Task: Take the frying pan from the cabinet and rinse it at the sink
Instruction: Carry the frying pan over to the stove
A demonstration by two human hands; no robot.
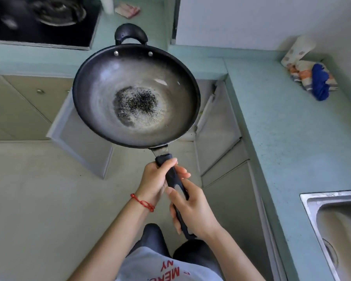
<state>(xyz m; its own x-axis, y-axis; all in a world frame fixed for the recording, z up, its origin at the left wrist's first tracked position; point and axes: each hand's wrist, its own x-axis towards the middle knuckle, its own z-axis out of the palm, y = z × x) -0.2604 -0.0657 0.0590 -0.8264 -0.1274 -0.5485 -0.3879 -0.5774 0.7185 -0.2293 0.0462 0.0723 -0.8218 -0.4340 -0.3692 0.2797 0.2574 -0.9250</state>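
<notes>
A dark round frying pan [136, 96] with a burnt, speckled patch in its middle is held level in the air over the floor, in front of the corner cabinet. Its long black handle points toward me and a small loop handle is on its far rim. My left hand [157, 179] grips the handle near the pan. My right hand [193, 209] grips the handle's rear end. The steel sink [332, 226] is set in the counter at the lower right, away from the pan.
Two cabinet doors [79, 136] [217, 128] stand swung open below the corner of the green counter [282, 126]. A black gas hob [43, 19] is at the top left. Cloths [312, 78] lie on the right counter near the wall.
</notes>
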